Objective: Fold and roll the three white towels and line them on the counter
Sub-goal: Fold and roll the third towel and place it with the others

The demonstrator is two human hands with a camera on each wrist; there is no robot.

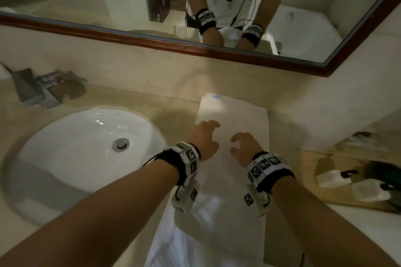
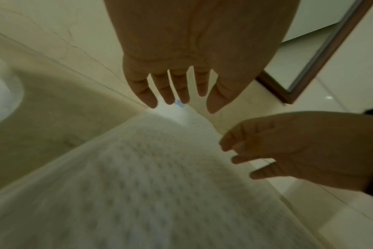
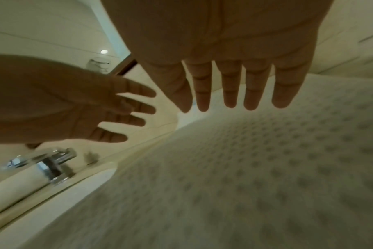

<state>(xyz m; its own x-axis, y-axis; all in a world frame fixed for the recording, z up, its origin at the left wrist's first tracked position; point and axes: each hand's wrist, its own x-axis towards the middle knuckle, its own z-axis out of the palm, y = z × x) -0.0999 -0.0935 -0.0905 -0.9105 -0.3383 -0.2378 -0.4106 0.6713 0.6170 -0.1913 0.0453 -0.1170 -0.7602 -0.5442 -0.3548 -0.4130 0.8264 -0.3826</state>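
A white towel lies folded into a long strip on the beige counter, running from the wall to the front edge and hanging over it. A small blue tag sits at its far corner. My left hand hovers over the towel's left side, fingers spread and straight. My right hand hovers over the middle of the strip, fingers extended and holding nothing. The waffle weave of the towel fills the wrist views. Only this one towel shows.
A white oval sink with a chrome drain lies left of the towel, its faucet behind it. A wood-framed mirror runs along the wall. A tray with toiletries stands at the right.
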